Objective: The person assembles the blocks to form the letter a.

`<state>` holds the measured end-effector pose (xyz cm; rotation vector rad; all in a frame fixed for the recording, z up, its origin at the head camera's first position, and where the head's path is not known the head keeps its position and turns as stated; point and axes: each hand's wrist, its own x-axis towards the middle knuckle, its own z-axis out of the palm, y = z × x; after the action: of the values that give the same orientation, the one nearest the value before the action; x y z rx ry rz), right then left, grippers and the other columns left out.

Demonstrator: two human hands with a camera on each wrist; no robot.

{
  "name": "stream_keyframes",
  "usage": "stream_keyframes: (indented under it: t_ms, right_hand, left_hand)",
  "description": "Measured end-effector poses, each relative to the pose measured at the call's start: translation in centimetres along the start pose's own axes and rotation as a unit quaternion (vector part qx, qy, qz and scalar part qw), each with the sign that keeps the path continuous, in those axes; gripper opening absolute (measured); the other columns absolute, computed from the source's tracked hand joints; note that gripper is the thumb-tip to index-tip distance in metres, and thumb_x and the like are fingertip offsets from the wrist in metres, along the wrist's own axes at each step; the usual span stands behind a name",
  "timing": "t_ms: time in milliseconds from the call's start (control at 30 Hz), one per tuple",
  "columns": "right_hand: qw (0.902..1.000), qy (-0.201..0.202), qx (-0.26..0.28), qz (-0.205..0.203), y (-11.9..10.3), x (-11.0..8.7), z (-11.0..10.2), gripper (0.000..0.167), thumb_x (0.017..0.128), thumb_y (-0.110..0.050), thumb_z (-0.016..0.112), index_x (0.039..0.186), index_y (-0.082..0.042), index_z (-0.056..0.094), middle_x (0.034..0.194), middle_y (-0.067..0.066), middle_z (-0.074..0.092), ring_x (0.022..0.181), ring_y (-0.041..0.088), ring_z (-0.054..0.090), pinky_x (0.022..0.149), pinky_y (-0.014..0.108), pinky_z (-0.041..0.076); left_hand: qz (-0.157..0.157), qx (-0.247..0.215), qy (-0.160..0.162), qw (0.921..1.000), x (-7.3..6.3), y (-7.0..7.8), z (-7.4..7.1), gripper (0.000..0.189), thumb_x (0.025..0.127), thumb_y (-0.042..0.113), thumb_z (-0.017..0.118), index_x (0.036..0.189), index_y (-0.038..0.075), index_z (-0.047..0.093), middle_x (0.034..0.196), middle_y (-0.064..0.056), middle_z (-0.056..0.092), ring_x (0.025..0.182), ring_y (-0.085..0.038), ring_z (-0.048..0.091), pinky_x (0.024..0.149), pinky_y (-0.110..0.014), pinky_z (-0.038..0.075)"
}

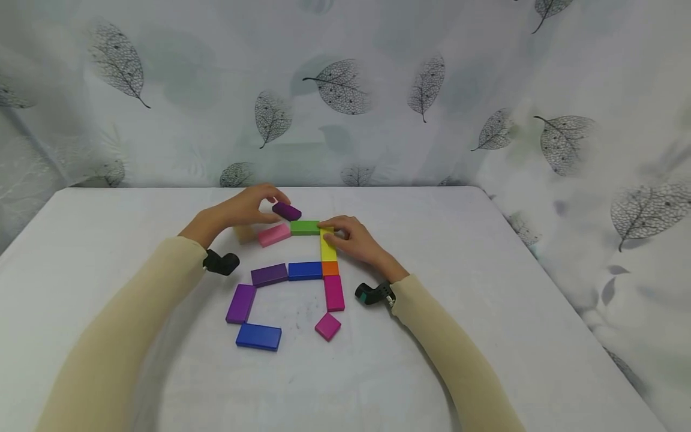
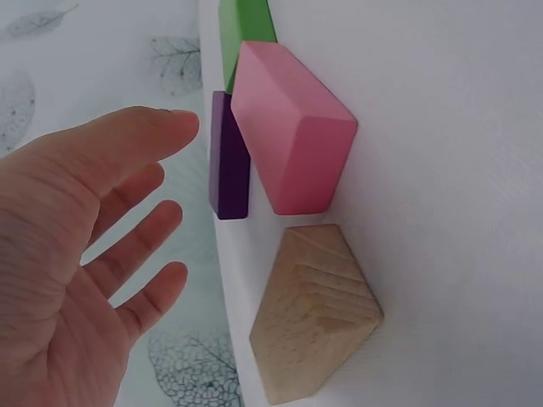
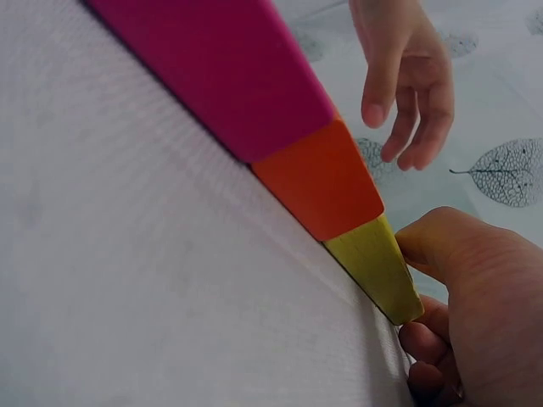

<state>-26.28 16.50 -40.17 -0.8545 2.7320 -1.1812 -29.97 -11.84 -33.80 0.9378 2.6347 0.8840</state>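
My left hand [image 1: 245, 207] is raised beside a dark purple block [image 1: 287, 211] at the back of the layout. In the left wrist view its fingers are relaxed and stand apart from that purple block [image 2: 229, 157]. A pink block [image 2: 288, 127] and a bare wooden block [image 2: 314, 314] lie near this hand. My right hand [image 1: 353, 240] pinches the yellow block [image 1: 327, 246] between thumb and fingers. One end of the yellow block meets a green block [image 1: 305, 228]; the other meets an orange block [image 1: 330, 268]. In the right wrist view, fingertips curl at the yellow block's [image 3: 380, 270] far end.
Nearer me, a magenta block [image 1: 334, 293] joins the orange one, with a small magenta square [image 1: 327, 327] below. Blue [image 1: 305, 271] and purple [image 1: 269, 275] blocks run leftward to another purple block [image 1: 240, 303] and a blue block [image 1: 258, 337]. A leaf-patterned curtain [image 1: 345, 144] hangs behind the white table.
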Motion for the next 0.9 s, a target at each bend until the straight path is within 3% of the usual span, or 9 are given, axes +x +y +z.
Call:
stream_keyframes:
  t_ms: [200, 533, 900]
  right_hand:
    - [0.9999, 0.007, -0.004, -0.006, 0.1, 0.0, 0.0, 0.034, 0.097, -0.018, 0.06, 0.13, -0.011, 0.064, 0.131, 0.008, 0.061, 0.105, 0.022, 0.052, 0.078, 0.029, 0.036]
    - [0.9999, 0.006, -0.013, -0.005, 0.0, -0.1, 0.1, 0.034, 0.097, -0.019, 0.06, 0.13, -0.01, 0.063, 0.131, 0.009, 0.06, 0.107, 0.023, 0.052, 0.08, 0.03, 0.038]
    - [0.9998, 0.01, -0.008, -0.013, -0.1, -0.1, 0.1, 0.034, 0.097, -0.018, 0.06, 0.129, -0.009, 0.064, 0.13, 0.01, 0.061, 0.106, 0.024, 0.053, 0.08, 0.03, 0.038]
  left_hand:
    - [-0.032, 0.005, -0.006, 0.9995, 0.8, -0.9, 0.3, 0.039, 0.091, 0.009, 0.066, 0.129, 0.003, 0.058, 0.132, -0.02, 0.05, 0.125, -0.041, 0.044, 0.104, -0.06, 0.036]
    - [-0.044, 0.02, -0.035, 0.9982, 1.7, -1.7, 1.2, 0.044, 0.092, 0.008, 0.061, 0.136, 0.002, 0.053, 0.142, -0.022, 0.044, 0.132, -0.039, 0.039, 0.111, -0.055, 0.03]
    - [-0.064, 0.059, -0.033, 0.9957, 2.1, -1.2, 1.4, 0.044, 0.091, 0.012, 0.064, 0.133, 0.001, 0.054, 0.128, -0.019, 0.051, 0.119, -0.034, 0.048, 0.106, -0.05, 0.038]
